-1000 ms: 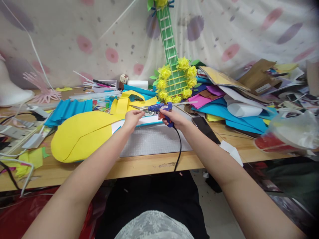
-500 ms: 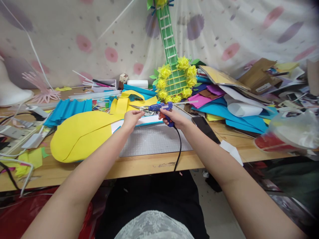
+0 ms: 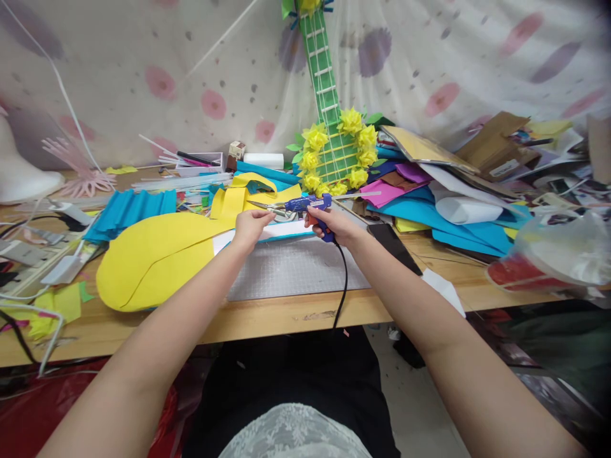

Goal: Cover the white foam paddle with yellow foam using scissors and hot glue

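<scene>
My right hand [image 3: 331, 224] grips a blue hot glue gun [image 3: 305, 203], its nozzle turned left and a glue stick [image 3: 356, 195] jutting from its back. A black cord runs down from the handle. My left hand [image 3: 252, 229] is closed in a pinch just left of the nozzle; what its fingertips hold, if anything, is too small to make out. Beneath both hands lies a white strip [image 3: 286, 230] with a blue edge. It joins a large yellow guitar-shaped body [image 3: 155, 257] on the left. Scissors [image 3: 267, 206] lie behind the left fingertips.
A green paper guitar [image 3: 327, 95] with yellow flowers leans against the curtain. Grey cutting mat [image 3: 300, 273] lies under the strip, a black phone [image 3: 394, 247] right of it. Blue crepe paper [image 3: 131, 213] sits left, piled coloured sheets [image 3: 429, 213] and a plastic cup [image 3: 539, 261] right.
Both hands stay almost where they were. The glue gun has shifted very slightly to the right and up, and my left hand has barely moved.
</scene>
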`<state>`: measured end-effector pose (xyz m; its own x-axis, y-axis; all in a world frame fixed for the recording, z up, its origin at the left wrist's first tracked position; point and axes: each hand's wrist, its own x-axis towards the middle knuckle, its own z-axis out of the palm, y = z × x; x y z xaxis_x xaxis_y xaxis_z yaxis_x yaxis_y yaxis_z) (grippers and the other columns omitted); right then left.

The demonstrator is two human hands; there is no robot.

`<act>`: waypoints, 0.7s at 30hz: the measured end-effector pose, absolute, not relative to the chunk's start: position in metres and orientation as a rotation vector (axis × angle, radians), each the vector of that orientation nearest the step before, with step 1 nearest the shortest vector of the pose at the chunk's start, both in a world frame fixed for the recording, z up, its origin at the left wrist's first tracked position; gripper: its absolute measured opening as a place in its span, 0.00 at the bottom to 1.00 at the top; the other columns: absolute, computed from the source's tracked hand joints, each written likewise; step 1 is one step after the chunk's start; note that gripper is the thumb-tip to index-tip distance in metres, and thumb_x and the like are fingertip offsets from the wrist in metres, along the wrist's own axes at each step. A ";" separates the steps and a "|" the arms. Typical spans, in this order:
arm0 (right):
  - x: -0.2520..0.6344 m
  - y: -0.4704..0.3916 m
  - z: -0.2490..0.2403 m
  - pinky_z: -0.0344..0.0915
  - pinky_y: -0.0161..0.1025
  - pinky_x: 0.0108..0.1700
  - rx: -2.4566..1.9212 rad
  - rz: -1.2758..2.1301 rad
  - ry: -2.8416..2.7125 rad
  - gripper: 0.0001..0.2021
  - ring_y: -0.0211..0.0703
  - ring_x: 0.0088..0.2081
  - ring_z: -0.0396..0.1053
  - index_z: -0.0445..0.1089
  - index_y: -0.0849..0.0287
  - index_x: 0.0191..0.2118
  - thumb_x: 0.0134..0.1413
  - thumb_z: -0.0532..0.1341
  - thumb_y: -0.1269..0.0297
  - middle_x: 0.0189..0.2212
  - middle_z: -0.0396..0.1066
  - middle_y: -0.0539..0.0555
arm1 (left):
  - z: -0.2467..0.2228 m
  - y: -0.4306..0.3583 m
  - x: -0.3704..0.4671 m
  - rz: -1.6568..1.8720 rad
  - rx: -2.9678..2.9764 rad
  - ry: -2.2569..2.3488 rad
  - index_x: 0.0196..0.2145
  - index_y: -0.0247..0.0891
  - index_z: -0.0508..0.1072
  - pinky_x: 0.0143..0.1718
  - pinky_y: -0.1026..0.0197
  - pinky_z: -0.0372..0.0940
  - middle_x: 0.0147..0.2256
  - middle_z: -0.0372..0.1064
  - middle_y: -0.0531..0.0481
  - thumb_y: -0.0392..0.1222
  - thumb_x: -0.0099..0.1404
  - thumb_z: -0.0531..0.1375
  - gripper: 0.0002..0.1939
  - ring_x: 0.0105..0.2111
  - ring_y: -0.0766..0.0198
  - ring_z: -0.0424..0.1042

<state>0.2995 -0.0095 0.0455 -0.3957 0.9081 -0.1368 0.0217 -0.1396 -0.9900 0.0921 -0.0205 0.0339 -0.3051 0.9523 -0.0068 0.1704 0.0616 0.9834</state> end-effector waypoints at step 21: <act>0.321 0.001 0.050 0.54 0.28 0.16 -1.132 1.305 -1.090 0.18 0.27 0.17 0.57 0.65 0.60 0.27 0.44 0.66 0.49 0.23 0.69 0.49 | 0.052 -0.015 0.016 1.202 1.438 1.946 0.26 0.34 0.78 0.40 0.60 0.65 0.29 0.76 0.46 0.44 0.46 0.67 0.11 0.33 0.58 0.73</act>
